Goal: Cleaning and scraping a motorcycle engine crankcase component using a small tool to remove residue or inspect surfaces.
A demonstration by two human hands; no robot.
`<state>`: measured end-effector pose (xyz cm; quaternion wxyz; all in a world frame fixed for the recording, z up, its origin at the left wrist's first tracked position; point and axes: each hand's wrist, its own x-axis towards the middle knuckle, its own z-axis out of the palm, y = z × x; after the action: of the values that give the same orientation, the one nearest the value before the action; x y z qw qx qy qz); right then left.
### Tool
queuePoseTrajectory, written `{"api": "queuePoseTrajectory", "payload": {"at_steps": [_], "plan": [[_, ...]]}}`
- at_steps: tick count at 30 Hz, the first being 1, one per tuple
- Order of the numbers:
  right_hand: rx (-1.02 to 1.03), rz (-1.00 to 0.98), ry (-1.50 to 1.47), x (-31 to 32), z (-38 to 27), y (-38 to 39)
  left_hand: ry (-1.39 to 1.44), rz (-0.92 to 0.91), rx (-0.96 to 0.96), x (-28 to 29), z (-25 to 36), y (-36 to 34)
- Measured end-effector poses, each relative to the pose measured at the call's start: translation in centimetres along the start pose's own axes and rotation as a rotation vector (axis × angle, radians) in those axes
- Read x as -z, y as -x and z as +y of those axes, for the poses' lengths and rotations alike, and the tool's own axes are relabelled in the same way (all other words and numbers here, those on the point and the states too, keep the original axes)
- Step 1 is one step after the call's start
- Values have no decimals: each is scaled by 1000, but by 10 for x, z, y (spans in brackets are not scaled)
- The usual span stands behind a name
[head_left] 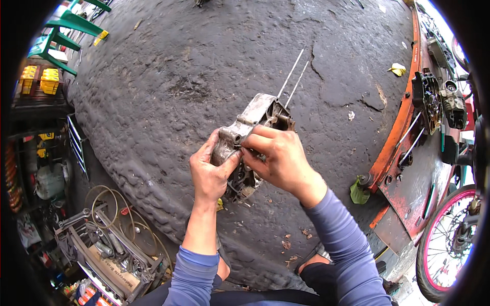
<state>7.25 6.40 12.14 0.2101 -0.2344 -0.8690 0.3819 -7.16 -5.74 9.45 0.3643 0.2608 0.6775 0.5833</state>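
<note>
A worn grey metal engine crankcase [259,106] is held up in front of me above the dark ground. Two long thin studs [292,74] stick out of its far end, pointing away and to the right. My left hand [208,173] is closed around its left near side, the thumb lying across the front. On the right, my right hand [280,160] has its fingers bent and pressed against the casting near a round bolt hole. Its fingertips meet the metal close to my left thumb, and any small part between them is hidden.
At lower left stands a metal toolbox [145,268] with tools, beside a loop of thin hose [116,201]. An orange-edged metal workbench [395,148] on the right bears engine parts [429,102]. A pink-rimmed wheel [449,245] stands lower right, green plastic chairs [64,38] upper left.
</note>
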Motion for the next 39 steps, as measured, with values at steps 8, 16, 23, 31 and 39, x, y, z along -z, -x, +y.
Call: {"api": "queuePoseTrajectory", "payload": {"at_steps": [8, 16, 23, 31, 39], "plan": [[228, -149, 218, 13, -12, -18, 13, -8, 17, -1, 7, -1], [-38, 530, 50, -25, -11, -4, -152, 41, -12, -15, 10, -2], [19, 227, 102, 1, -5, 1, 13, 12, 8, -13, 14, -6], [100, 23, 227, 16, -2, -15, -153, -1, -67, -9, 14, -6], [359, -253, 278, 30, 7, -45, -128, -47, 31, -4, 15, -16]]}}
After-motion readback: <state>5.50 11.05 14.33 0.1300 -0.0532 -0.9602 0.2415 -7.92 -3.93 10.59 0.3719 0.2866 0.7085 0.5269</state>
